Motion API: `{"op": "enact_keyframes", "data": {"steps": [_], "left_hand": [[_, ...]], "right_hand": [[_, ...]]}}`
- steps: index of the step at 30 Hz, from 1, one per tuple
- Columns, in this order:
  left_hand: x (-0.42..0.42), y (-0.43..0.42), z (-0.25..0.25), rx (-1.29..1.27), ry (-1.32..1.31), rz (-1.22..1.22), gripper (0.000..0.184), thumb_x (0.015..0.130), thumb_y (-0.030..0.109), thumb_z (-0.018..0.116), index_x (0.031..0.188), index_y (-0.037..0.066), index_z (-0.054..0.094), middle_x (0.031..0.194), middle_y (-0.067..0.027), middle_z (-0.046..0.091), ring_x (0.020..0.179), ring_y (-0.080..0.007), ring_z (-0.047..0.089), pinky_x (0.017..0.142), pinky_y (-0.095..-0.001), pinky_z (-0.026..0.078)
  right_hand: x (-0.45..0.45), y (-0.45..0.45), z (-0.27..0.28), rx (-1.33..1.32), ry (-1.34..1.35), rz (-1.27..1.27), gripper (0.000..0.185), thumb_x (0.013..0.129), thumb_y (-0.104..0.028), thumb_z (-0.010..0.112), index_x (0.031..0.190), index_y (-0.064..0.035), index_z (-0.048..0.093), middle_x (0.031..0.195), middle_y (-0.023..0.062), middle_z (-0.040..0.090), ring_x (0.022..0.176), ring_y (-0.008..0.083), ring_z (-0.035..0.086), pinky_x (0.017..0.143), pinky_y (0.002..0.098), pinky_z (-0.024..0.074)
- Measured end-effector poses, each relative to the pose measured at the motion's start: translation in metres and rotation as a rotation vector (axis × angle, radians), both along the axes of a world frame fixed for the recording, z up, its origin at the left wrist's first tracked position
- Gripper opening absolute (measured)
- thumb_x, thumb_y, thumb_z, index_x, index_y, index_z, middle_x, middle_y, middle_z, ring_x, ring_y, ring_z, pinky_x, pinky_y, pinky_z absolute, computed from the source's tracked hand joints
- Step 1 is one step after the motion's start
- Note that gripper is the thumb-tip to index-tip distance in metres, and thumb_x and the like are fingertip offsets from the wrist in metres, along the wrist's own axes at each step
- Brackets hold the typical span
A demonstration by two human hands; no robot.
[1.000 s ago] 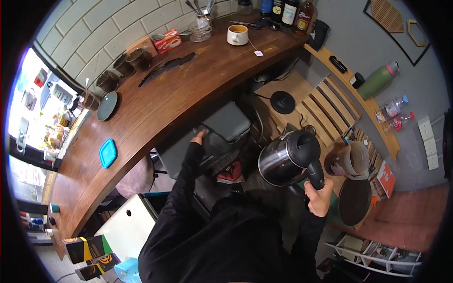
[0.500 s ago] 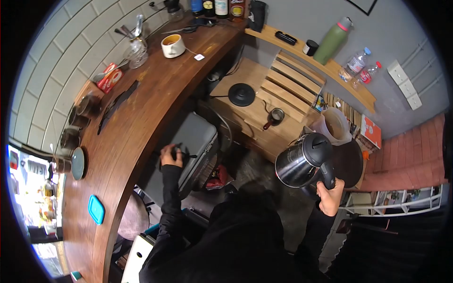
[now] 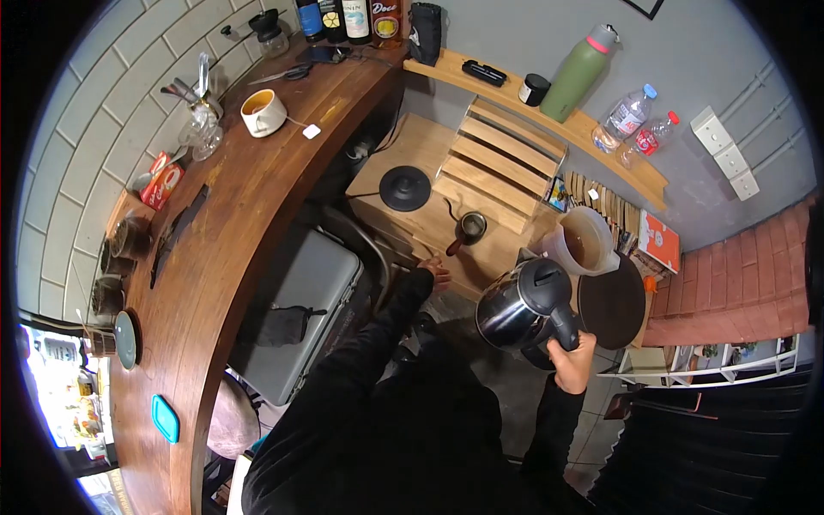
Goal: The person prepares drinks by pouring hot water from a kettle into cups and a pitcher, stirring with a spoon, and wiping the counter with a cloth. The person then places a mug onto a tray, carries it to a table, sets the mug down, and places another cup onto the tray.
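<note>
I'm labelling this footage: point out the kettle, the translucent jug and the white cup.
Kettle (image 3: 508, 307), head view: its shiny metal body.
Translucent jug (image 3: 561, 257), head view: its outer wall.
White cup (image 3: 268, 124), head view: its outer side.

A round fisheye view fades to black at the corners and bends the long brown wooden table (image 3: 257, 202) into an arc. The harshest light is past the table's left edge, where a bright window (image 3: 62, 382) is blown out to white, with a bluish-violet fringe along the rim. The tabletop is moderately lit; beneath its curved inner edge the light drops, leaving the space around the grey hard-sided case (image 3: 296, 330) in shadow. Pale reflections streak the polished steel kettle with a black handle (image 3: 502, 313). The black pleated curtain (image 3: 695, 455) sinks almost to black. The middle looks fairly sharp; fine print is unreadable.
</note>
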State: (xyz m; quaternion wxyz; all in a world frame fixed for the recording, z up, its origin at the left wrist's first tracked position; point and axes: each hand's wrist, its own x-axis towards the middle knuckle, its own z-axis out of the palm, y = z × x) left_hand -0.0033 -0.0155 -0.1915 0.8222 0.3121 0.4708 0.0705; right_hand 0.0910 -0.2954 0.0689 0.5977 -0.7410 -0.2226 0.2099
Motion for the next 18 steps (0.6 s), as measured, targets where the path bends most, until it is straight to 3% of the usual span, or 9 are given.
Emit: {"op": "enact_keyframes", "data": {"steps": [4,5,6,8,9,11,15,18], "left_hand": [[0.034,0.013,-0.011,-0.1,0.051,0.027,0.059,0.092,0.054,0.043,0.121,0.003,0.049,0.106,-0.0158,0.061,0.09,-0.0293,0.063,0.072,-0.0412,0.056],[0.041,0.017,-0.015,-0.16,0.05,0.059,0.056,0.092,0.054,0.043,0.113,0.003,0.053,0.096,-0.0142,0.064,0.079,-0.0264,0.064,0.067,-0.0392,0.056],[0.05,0.021,-0.02,-0.159,0.054,0.053,0.056,0.092,0.054,0.043,0.113,0.003,0.053,0.096,-0.0142,0.064,0.079,-0.0264,0.064,0.067,-0.0392,0.056],[0.06,0.021,-0.028,-0.214,-0.038,0.135,0.053,0.093,0.053,0.043,0.105,0.003,0.057,0.078,-0.0082,0.062,0.062,-0.0191,0.058,0.055,-0.0333,0.053],[0.064,0.024,-0.032,-0.22,-0.031,0.129,0.053,0.093,0.053,0.043,0.105,0.003,0.057,0.078,-0.0082,0.062,0.062,-0.0191,0.058,0.055,-0.0333,0.053],[0.066,0.03,-0.05,-0.088,-0.131,-0.062,0.047,0.094,0.051,0.044,0.099,0.006,0.059,0.067,-0.002,0.053,0.051,-0.0125,0.046,0.045,-0.0274,0.043],[0.069,0.036,-0.063,-0.092,-0.124,-0.066,0.044,0.095,0.048,0.045,0.098,0.007,0.058,0.065,0.0008,0.046,0.049,-0.0092,0.038,0.044,-0.0251,0.036],[0.052,0.034,-0.019,0.038,-0.203,-0.094,0.04,0.095,0.045,0.046,0.097,0.007,0.057,0.067,0.0015,0.047,0.048,-0.0076,0.036,0.044,-0.0237,0.035]], "right_hand": [[0.022,0.017,-0.022,-0.071,-0.057,0.027,0.012,0.064,0.007,0.058,0.058,0.0006,0.05,0.055,-0.0055,0.045,0.053,0.0019,0.04,0.047,0.0227,0.03],[0.025,0.022,-0.022,-0.059,-0.036,0.038,0.009,0.063,0.006,0.06,0.059,0.0025,0.052,0.055,-0.0044,0.047,0.054,0.0023,0.042,0.047,0.0231,0.0329],[0.03,0.029,-0.023,-0.058,-0.033,0.032,0.009,0.063,0.006,0.06,0.059,0.0025,0.052,0.055,-0.0044,0.047,0.054,0.0023,0.042,0.047,0.0231,0.0329],[0.039,0.037,-0.026,-0.077,-0.093,0.064,0.006,0.062,0.005,0.062,0.062,0.0045,0.056,0.055,-0.0032,0.049,0.054,0.0039,0.045,0.048,0.0237,0.0358],[0.045,0.038,-0.033,-0.084,-0.085,0.059,0.006,0.062,0.005,0.062,0.062,0.0045,0.056,0.055,-0.0032,0.049,0.054,0.0039,0.045,0.048,0.0237,0.0358],[0.057,0.036,-0.056,-0.154,-0.068,0.073,0.006,0.062,0.003,0.064,0.066,0.0054,0.059,0.056,-0.0021,0.052,0.055,0.0052,0.047,0.049,0.0241,0.0376],[0.074,0.041,-0.074,-0.177,-0.2,0.111,0.008,0.061,0.002,0.064,0.068,0.0045,0.061,0.059,-0.001,0.055,0.056,0.0061,0.048,0.051,0.0247,0.0398],[0.079,0.051,-0.064,-0.12,-0.061,0.079,0.01,0.061,0.0,0.065,0.07,0.0037,0.062,0.06,-0.0004,0.056,0.055,0.0063,0.049,0.052,0.0254,0.0412]]}}
